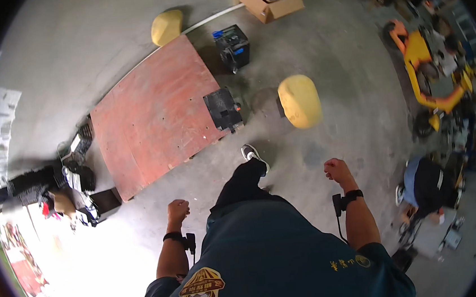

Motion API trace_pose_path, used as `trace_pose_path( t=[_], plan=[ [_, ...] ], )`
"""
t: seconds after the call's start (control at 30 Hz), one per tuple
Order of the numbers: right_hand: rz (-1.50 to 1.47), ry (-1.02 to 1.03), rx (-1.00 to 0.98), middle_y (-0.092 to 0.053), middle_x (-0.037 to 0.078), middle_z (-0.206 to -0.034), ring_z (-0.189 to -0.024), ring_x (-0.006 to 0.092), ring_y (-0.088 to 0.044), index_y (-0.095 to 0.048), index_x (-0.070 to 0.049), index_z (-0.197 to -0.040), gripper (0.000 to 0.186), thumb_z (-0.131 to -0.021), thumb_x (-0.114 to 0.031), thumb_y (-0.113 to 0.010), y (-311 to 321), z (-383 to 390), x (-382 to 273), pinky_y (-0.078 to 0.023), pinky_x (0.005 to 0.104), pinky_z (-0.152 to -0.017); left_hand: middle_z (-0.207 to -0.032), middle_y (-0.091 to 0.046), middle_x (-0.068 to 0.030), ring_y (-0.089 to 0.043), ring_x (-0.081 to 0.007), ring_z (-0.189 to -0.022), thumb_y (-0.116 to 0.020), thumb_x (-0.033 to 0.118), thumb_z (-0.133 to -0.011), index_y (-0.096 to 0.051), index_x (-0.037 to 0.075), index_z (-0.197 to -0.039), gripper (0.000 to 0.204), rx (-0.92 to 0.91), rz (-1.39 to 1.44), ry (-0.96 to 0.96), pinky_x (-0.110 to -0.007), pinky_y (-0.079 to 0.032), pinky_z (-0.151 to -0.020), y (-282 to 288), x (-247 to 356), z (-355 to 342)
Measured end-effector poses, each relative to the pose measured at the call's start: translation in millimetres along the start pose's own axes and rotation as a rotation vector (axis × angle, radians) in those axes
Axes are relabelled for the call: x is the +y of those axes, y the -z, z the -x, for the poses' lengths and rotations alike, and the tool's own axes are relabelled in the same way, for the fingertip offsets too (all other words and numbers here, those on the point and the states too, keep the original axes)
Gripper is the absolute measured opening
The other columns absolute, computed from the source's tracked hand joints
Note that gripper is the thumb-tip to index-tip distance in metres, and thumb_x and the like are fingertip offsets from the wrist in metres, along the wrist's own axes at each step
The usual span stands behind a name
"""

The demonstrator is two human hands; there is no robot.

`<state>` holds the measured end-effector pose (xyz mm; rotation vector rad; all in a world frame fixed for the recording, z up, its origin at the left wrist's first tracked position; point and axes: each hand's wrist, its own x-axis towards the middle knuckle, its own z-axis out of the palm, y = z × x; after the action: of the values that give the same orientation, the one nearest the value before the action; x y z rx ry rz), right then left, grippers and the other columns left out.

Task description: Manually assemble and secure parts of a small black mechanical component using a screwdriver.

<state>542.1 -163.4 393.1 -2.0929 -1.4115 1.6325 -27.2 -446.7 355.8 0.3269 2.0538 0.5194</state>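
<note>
My left hand (178, 210) hangs beside my body, fingers curled into a loose fist, and I see nothing in it. On the other side my right hand (337, 171) is raised in front of me, also curled closed, with no object visible in it. Neither hand touches anything. Ahead of me a black boxy unit (223, 110) rests on the near right corner of a worn red board (150, 116). To its right stands a rounded yellow seat-like block (300, 102), the thing nearest my right hand, though well apart from it.
Beyond the board's right edge sits a black box with blue parts (233, 47). An open cardboard carton (273, 3) and another yellow block (167, 28) lie near the wall. At right are a yellow-orange vehicle frame (421, 70) and a bent-over person (427, 185). Clutter (76, 174) lines the left.
</note>
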Motion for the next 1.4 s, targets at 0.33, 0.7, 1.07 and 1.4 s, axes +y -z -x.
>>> trace_pose_path(
  t=[0.33,0.7,1.07,1.4],
  plan=[
    [0.704,0.544,-0.537,-0.073,0.015,-0.092,-0.087,0.0286,-0.071,-0.068,-0.003,-0.103,0.023,-0.086,-0.019,-0.067,-79,-101,-207,-0.055,0.0392,-0.077,-0.074,-0.071,-0.0125,-0.070,-0.0238,-0.067,-0.059,0.029,-0.088,-0.070,0.002,-0.080,0.030,0.016,-0.126,-0.297,-0.039,-0.055,-0.066,-97,124,-100],
    [1.322,0.909,-1.127,-0.071,0.016,-0.094,-0.093,0.0364,-0.068,-0.069,-0.010,-0.101,0.020,-0.085,-0.020,-0.061,-168,-276,-389,-0.053,0.0463,-0.082,-0.079,-0.070,-0.0105,-0.066,-0.0163,-0.067,-0.066,0.017,-0.089,-0.068,-0.006,-0.107,0.029,0.389,0.735,0.280,-0.030,-0.054,-0.061,-163,178,-75],
    [1.069,0.911,-1.441,-0.072,0.019,-0.095,-0.092,0.0378,-0.069,-0.070,-0.005,-0.100,0.020,-0.085,-0.017,-0.063,-320,-500,-434,-0.055,0.0440,-0.082,-0.095,-0.074,-0.0152,-0.070,-0.0207,-0.087,-0.072,0.019,-0.089,-0.067,-0.004,-0.114,0.034,0.376,0.778,0.537,-0.033,-0.054,-0.079,-329,300,-119],
    [1.011,0.858,-1.458,-0.073,0.015,-0.094,-0.088,0.0282,-0.072,-0.069,-0.003,-0.106,0.022,-0.089,-0.015,-0.064,-415,-558,-330,-0.056,0.0349,-0.080,-0.082,-0.069,-0.0035,-0.061,-0.0088,-0.075,-0.065,0.013,-0.096,-0.070,-0.003,-0.102,0.018,0.822,1.071,0.403,-0.025,-0.050,-0.069,-387,248,-346]
  ],
)
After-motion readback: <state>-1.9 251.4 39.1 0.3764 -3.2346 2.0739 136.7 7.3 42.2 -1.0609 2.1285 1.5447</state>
